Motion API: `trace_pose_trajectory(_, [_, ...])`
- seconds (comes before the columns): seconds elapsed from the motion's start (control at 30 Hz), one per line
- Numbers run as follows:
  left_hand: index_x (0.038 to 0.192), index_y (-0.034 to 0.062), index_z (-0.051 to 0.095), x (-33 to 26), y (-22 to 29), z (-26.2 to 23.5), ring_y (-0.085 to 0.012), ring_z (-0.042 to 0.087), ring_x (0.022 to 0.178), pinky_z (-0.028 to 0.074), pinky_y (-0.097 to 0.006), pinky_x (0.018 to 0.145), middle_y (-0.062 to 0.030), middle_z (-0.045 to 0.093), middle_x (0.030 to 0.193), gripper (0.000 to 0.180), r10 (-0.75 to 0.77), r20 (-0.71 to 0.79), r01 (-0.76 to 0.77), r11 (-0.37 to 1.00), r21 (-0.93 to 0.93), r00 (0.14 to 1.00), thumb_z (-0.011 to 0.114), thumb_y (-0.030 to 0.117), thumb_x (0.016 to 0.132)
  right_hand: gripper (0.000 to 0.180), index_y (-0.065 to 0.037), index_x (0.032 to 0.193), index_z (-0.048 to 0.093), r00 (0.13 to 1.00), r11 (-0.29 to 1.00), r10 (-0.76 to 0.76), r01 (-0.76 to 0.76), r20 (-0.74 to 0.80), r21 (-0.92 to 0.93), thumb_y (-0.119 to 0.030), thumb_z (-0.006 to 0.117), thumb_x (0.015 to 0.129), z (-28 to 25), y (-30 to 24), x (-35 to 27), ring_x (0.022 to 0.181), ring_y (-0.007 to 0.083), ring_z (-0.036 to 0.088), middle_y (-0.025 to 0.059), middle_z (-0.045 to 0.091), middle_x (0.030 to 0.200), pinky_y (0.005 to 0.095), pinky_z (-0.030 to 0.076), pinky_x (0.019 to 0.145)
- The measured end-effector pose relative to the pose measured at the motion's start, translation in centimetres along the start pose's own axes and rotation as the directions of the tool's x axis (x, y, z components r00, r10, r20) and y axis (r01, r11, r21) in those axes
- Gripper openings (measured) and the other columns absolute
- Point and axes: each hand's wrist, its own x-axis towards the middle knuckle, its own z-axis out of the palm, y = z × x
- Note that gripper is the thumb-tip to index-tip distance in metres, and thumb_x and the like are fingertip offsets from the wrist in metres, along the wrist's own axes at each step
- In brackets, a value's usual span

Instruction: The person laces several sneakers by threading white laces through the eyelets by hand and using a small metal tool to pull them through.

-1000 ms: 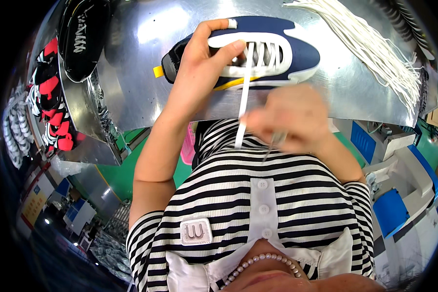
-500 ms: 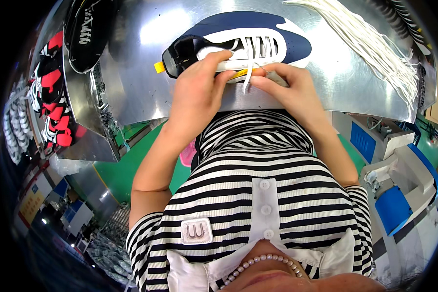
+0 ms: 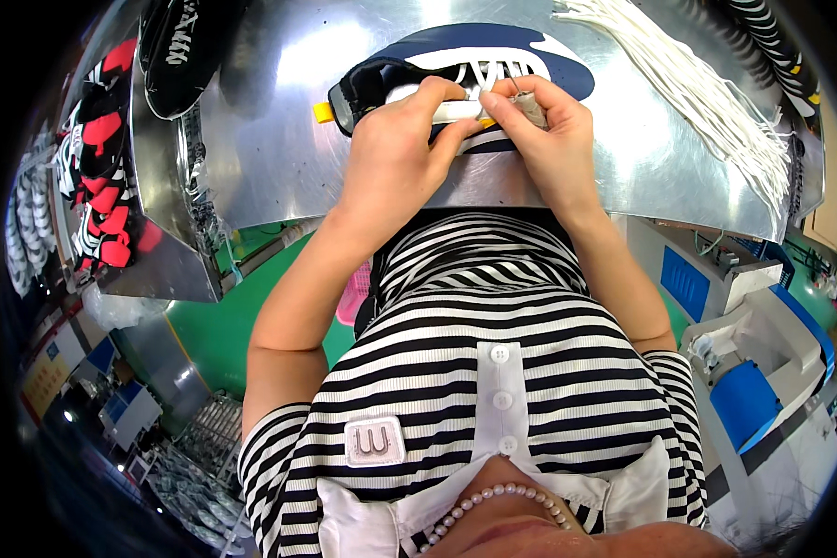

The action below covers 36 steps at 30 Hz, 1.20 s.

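On the metal table, navy-white shoe under both hands, left hand grip clasping its side, right hand grip pinching white lace

one shoe, two hands, one lace bundle

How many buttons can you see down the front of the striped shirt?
3. The top button sits where the white strip starts, the middle button just below it, and the bottom button near the collar. The collar may hide more.
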Motion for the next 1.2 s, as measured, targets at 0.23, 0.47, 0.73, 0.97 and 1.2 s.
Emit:
trace_pose_trajectory(0.23, [0.101, 0.0042, 0.064, 0.4, -0.2, 0.4, -0.0247, 0.067, 0.068, 0.050, -0.032, 0.061, -0.0107, 0.071, 0.084, 0.027, -0.017, -0.027, 0.019, 0.998, 0.055, 0.999, 0.076, 0.020, 0.083, 0.016, -0.001, 0.099, 0.052, 0.993, 0.962, -0.027, 0.058, 0.117, -0.266, -0.012, 0.062, 0.095, -1.9, -1.9, -2.9, 0.063, 0.0169, 0.062, 0.0113, 0.065, 0.074, 0.0277, 0.047, 0.060])
trace_pose_trajectory(0.47, [0.102, 0.0043, 0.064, 0.7, -0.3, 0.4, -0.0273, 0.067, 0.070, 0.051, -0.034, 0.062, -0.0123, 0.070, 0.084, 0.026, 0.024, -0.007, -0.023, 0.999, 0.043, 1.000, 0.076, 0.017, 0.083, 0.015, -0.001, 0.097, 0.053, 0.989, 0.904, 0.002, 0.062, 0.150, -0.423, -0.012, 0.063, 0.093, -2.4, -1.6, -2.2, 0.062, 0.0262, 0.066, 0.0137, 0.067, 0.074, 0.0327, 0.050, 0.058])
trace_pose_trajectory(0.73, [0.105, 0.0051, 0.065, 0.3, -0.2, 1.0, -0.0313, 0.065, 0.068, 0.051, -0.037, 0.062, -0.0146, 0.069, 0.081, 0.023, 0.185, 0.029, -0.187, 0.982, 0.038, 0.982, 0.072, 0.012, 0.084, 0.015, -0.003, 0.096, 0.058, 0.982, 0.819, 0.066, 0.047, 0.175, -0.572, -0.018, 0.062, 0.093, -1.7, -2.8, -0.6, 0.067, 0.0331, 0.066, 0.0160, 0.067, 0.076, 0.0386, 0.051, 0.060])
trace_pose_trajectory(0.97, [0.101, 0.0042, 0.069, 0.8, 0.7, -0.1, -0.0310, 0.067, 0.073, 0.051, -0.035, 0.066, -0.0174, 0.070, 0.087, 0.021, 0.046, 0.252, -0.028, 0.997, -0.075, 0.967, 0.072, 0.017, 0.084, 0.018, -0.003, 0.105, 0.063, 0.938, 0.866, -0.346, 0.302, -0.039, -0.399, -0.015, 0.066, 0.093, -4.8, -1.5, 1.8, 0.064, 0.0150, 0.065, 0.0081, 0.068, 0.076, 0.0277, 0.049, 0.058])
trace_pose_trajectory(1.2, [0.107, -0.0004, 0.065, -0.3, -1.3, -1.8, -0.0336, 0.065, 0.093, 0.051, -0.038, 0.080, -0.0181, 0.068, 0.103, 0.031, 0.314, 0.217, -0.340, 0.936, 0.093, 0.924, 0.075, 0.012, 0.080, 0.018, -0.005, 0.104, 0.064, 0.891, 0.702, -0.451, 0.312, -0.061, -0.640, -0.017, 0.068, 0.091, -3.6, 0.8, 3.0, 0.065, 0.0227, 0.067, 0.0124, 0.069, 0.081, 0.0295, 0.051, 0.059])
